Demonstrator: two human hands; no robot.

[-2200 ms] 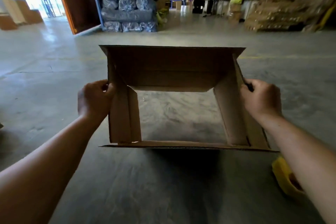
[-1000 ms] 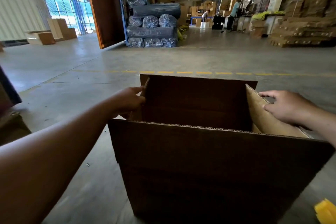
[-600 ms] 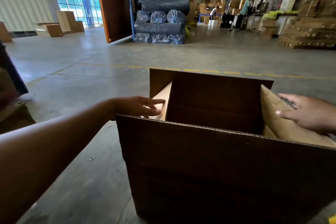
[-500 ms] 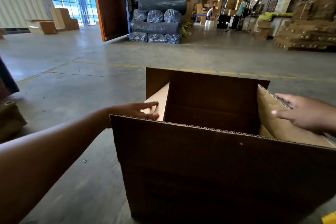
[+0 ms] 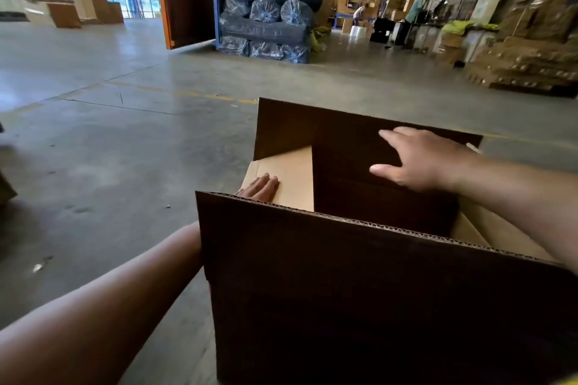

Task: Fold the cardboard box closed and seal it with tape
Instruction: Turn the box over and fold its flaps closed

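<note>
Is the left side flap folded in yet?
Folded in: the left hand presses the left flap flat across the opening, while far flap stands upright.

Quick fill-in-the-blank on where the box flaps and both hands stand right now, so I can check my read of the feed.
1. The left hand presses flat on the light ____ side flap.
2. The right hand reaches over the open cardboard box toward the ____ flap, which stands upright.
3. The near flap stands ____.
4. The box sits on a ____ floor.

Missing words: left; far; upright; concrete
</note>
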